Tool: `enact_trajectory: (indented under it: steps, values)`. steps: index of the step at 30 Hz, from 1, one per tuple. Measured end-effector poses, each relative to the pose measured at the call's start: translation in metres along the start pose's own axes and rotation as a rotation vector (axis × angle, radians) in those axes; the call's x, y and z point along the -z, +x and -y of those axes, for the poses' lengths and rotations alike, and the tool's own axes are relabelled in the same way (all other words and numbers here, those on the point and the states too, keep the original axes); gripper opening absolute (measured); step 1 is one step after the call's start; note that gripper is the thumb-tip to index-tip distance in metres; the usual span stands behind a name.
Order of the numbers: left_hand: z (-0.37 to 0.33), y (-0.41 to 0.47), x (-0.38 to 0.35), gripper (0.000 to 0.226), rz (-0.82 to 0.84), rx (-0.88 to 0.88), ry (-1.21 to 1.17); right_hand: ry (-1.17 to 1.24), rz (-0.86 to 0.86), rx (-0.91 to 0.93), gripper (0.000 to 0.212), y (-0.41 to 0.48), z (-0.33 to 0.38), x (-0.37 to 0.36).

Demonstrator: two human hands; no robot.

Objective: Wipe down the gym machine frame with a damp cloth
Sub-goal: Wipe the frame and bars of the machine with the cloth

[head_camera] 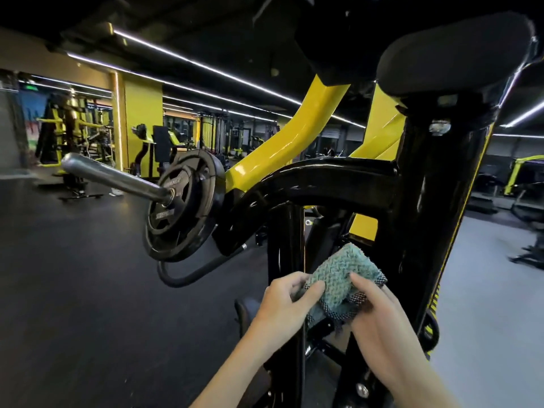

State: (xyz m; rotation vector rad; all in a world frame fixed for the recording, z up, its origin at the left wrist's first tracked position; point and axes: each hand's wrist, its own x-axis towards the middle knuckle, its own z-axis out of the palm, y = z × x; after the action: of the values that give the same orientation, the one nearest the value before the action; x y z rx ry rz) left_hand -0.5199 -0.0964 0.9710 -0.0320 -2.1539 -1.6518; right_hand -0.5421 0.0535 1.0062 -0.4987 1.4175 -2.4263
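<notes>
The teal cloth (341, 281) sat between both hands, in front of the black frame (435, 201). The left hand (282, 301) pinched its left edge; the right hand (379, 316) gripped its right side.

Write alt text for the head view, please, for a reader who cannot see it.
A person's left hand and right hand hold a folded teal cloth before a black machine frame. A black weight plate sits on a chrome bar to the left.
</notes>
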Motion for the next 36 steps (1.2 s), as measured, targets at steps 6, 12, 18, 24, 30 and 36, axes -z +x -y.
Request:
enact_trajectory:
  steps: [6, 12, 18, 24, 30, 36]
  values:
    - [-0.006, 0.051, 0.03, 0.009, -0.041, -0.228, 0.238, -0.278, -0.071, 0.204, 0.022, 0.034, 0.012, -0.019]
    - [0.001, 0.127, 0.075, 0.041, -0.224, -0.881, 0.815, -0.792, -0.267, 0.513, 0.014, 0.073, 0.027, -0.041]
    - [0.024, 0.204, 0.135, 0.061, -0.159, -0.985, 1.076, -1.405, -0.728, 1.141, 0.03, 0.117, 0.036, -0.07]
    - [0.066, 0.24, 0.171, 0.06, -0.011, -1.087, 1.075, -1.768, -1.055, 1.329, 0.04, 0.134, 0.031, -0.076]
    - [0.09, 0.246, 0.171, 0.063, 0.058, -1.061, 0.988, -1.711, -1.252, 1.052, 0.046, 0.141, 0.029, -0.068]
    - [0.096, 0.249, 0.162, 0.067, 0.061, -1.046, 0.919, -1.794, -1.16, 0.92, 0.062, 0.161, 0.008, -0.053]
